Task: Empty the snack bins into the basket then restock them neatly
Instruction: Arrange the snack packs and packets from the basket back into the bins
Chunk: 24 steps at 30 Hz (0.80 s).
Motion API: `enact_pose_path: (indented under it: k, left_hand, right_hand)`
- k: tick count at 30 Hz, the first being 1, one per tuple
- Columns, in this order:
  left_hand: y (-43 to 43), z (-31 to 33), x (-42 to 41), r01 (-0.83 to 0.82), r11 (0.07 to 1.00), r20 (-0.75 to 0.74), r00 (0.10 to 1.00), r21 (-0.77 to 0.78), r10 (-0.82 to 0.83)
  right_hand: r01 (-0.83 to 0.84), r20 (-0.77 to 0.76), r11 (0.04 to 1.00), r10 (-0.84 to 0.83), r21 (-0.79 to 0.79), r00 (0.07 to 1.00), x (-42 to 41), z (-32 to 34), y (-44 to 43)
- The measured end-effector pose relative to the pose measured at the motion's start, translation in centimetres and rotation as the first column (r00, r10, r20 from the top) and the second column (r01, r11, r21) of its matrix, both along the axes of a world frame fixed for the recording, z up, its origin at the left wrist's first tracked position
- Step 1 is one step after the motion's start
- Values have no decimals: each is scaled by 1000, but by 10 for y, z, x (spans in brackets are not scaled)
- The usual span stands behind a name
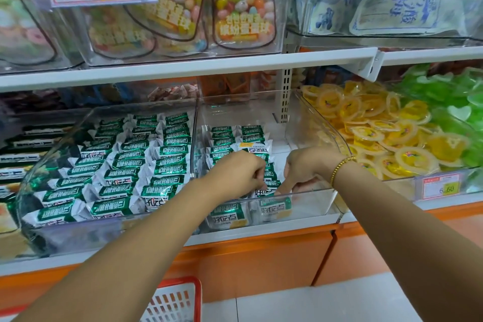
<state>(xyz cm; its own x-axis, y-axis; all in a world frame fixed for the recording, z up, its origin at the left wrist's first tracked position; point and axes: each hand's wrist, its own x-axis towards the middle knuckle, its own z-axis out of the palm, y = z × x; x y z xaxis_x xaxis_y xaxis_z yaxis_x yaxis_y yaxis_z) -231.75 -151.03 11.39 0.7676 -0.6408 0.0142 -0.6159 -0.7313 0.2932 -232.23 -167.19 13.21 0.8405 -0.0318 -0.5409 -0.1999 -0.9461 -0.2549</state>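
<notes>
Middle clear bin, front edge: left hand pinches green-white snack packet; right hand grip cannot be told. Risk: a nudge slumps the stacked packet rows.

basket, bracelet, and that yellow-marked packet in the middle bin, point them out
basket (170, 303), head view, on its mesh wall
bracelet (339, 167), head view, on the beads at mid-band
yellow-marked packet (252, 149), head view, on its white middle

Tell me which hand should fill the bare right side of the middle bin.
Probably right: the right hand sits at the middle bin's bare side; the left hand is over the green packets.
</notes>
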Motion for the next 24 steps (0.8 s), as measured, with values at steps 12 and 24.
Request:
enact_pose_path:
  k: [12, 24]
  left_hand:
    - [13, 0, -2, -75, 997, -190, 980, -34, 67]
    - [4, -3, -5, -219, 976, -329, 922, -11, 204]
  right_hand:
    - [71, -26, 991, -69, 111, 997, -1, -16, 2]
    - [1, 36, 1000, -2, 21, 999, -7, -3, 8]
